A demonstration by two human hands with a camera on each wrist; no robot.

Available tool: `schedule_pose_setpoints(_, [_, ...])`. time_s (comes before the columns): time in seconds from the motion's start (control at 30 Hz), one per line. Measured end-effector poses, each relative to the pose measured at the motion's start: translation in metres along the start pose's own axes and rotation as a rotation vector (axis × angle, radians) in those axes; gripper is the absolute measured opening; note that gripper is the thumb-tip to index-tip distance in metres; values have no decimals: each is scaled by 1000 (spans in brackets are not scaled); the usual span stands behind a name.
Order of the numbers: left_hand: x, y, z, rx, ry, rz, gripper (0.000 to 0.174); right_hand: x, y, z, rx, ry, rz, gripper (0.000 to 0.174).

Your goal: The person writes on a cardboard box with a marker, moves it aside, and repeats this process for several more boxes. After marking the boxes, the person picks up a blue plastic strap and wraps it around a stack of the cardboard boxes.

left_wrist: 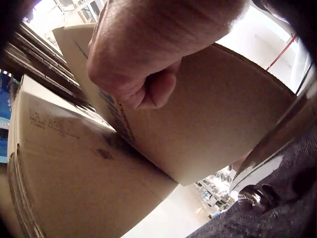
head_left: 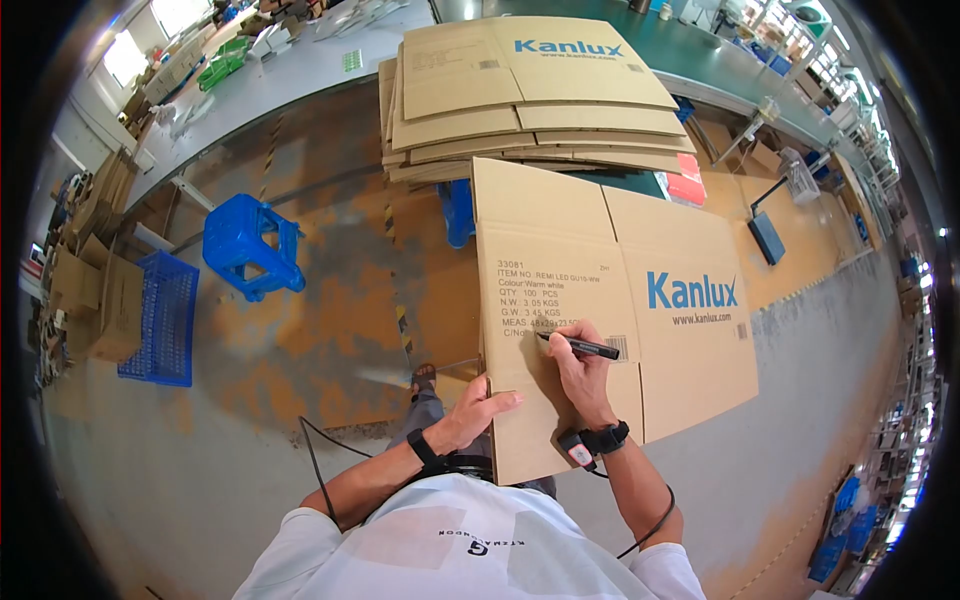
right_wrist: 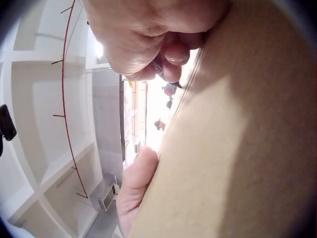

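A flattened cardboard carton (head_left: 690, 390) with blue Kanlux print and lines of black text lies tilted in front of the person. At its left edge the left hand (head_left: 470, 412) grips it, thumb lying over the printed face. The right hand (head_left: 583, 375) pinches a black marker (head_left: 592, 348), its tip at the last printed line, beginning "C/No". In the right wrist view, the right hand (right_wrist: 153, 39) is close over the cardboard, and the left thumb (right_wrist: 141, 173) shows at the carton's edge. Curled fingers of the left hand (left_wrist: 133, 59) fill the top of the left wrist view.
Beyond the carton is a stack of flattened cartons (head_left: 450, 90), near a green-topped table (head_left: 690, 45). A blue stool (head_left: 245, 240) and a blue crate (head_left: 160, 320) stand on the floor at left. A cable (head_left: 315, 470) trails by the left arm.
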State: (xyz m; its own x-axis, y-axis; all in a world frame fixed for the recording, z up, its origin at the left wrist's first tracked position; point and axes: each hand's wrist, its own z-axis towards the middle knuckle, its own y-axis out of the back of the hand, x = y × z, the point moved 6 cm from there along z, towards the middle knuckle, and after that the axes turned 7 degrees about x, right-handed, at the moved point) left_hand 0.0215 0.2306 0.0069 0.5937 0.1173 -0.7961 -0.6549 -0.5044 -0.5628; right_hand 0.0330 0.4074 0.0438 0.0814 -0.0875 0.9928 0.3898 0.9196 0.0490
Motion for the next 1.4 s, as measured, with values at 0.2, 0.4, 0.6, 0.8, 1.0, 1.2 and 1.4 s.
schedule_pose_setpoints(0.2, [-2, -1, 0, -10, 6, 9, 41, 0, 0, 0, 3, -57, -23, 11])
schedule_pose_setpoints(0.4, [0, 0, 1, -15, -3, 10, 41, 1, 2, -1, 20, -35, -64, 11])
schedule_pose_setpoints(0.6, [-1, -2, 0, -22, -2, 15, 38, 2, 5, -2, -26, -103, 8, 9])
schedule_pose_setpoints(0.8, [4, 16, 3, -139, -8, -134, 32, 49, 55, -41, -21, 35, -137, 19])
schedule_pose_setpoints(1.0, [-82, 9, -4, -1, 5, -253, 48, 150, 84, -103, 254, 531, -1069, 22])
schedule_pose_setpoints(1.2, [-126, -4, -28, 24, 43, -191, 51, 68, 190, -116, -125, 37, -603, 27])
schedule_pose_setpoints(1.4, [-157, -21, -2, 251, -242, -525, 41, 152, 184, -97, -225, 631, -983, 25])
